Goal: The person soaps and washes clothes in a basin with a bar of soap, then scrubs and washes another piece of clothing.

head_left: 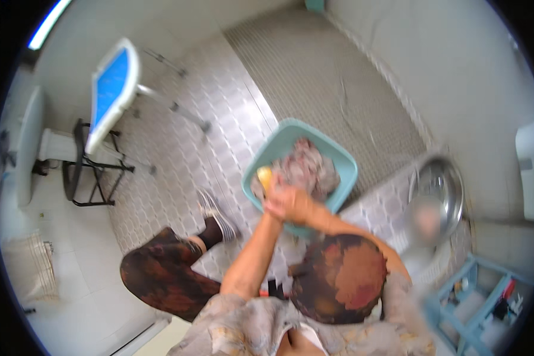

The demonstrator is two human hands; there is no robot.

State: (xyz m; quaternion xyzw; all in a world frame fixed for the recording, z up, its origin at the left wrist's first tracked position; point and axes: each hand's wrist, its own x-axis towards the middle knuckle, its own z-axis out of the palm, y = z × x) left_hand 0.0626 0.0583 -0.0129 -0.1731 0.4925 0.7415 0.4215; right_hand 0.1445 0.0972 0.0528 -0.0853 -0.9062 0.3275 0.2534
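Observation:
My two hands meet over the near left rim of a teal basin [344, 157]. A rumpled grey-pink cloth [308, 169] lies in the basin. A small yellow bar, like soap [264, 175], juts out just past my fingers, over the left part of the cloth. My left hand [272, 207] is mostly covered by the right one and appears closed around the yellow bar. My right hand [295, 204] is closed and overlaps the left; what its fingers grip is hidden.
A round metal basin [454, 190] stands to the right, near a light blue rack [457, 311] with small items. At the left are a shower chair with a blue seat [111, 83] and a black metal frame [89, 175]. A grey ribbed mat [338, 71] covers the far floor.

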